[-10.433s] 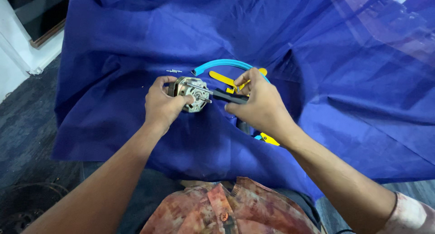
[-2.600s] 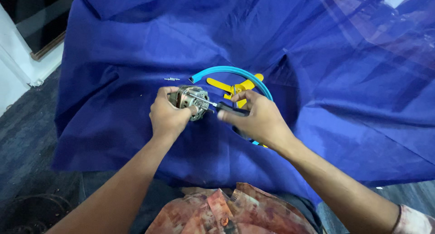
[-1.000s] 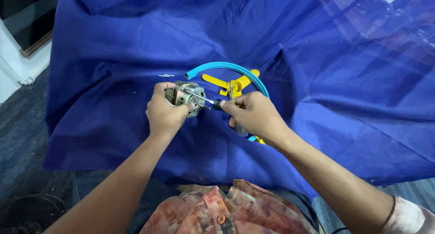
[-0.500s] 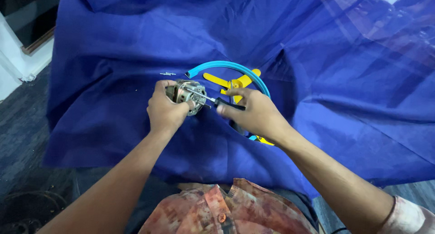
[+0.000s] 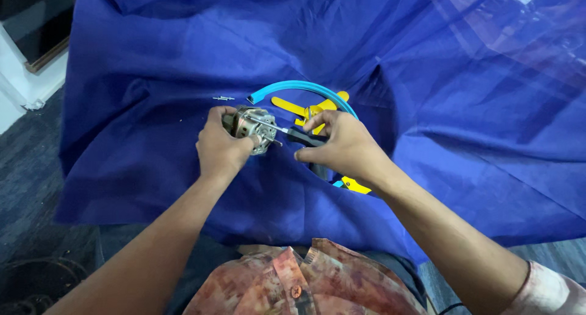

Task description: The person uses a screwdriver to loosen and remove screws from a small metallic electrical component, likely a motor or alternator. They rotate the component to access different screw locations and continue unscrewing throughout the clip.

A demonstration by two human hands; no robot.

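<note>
Head view: the small electric motor point(image 5: 251, 127), a metal body with copper windings showing, sits on the blue cloth point(image 5: 152, 138) that covers the table, and serves here as the landmark. The left hand point(image 5: 221, 147) wraps it from the near-left side, fingers closed around the casing, thumb toward the top; the forearm runs from the lower left of the picture up to the motor. The right hand point(image 5: 342, 145) lies just right of the motor, fingers closed on the black handle of a screwdriver point(image 5: 287, 132). The screwdriver's long axis runs nearly level, handle to the right, thin metal shaft pointing left and slightly up, the tip meeting the motor's upper right face; whether it is seated in a screw head cannot be told. The left hand is the nearer to the motor, being in contact; the right reaches it only through the tool. The right wrist is bent inward, its forearm coming in from the lower right. Behind the motor and to its right, a curved light-blue tube point(image 5: 305, 88) arcs over a yellow-handled tool point(image 5: 308, 109), partly hidden by the right hand. Another yellow piece point(image 5: 355, 185) shows below that hand. A small loose screw point(image 5: 223, 98) lies on the cloth just beyond the motor, to its upper left, apart from both hands.
</note>
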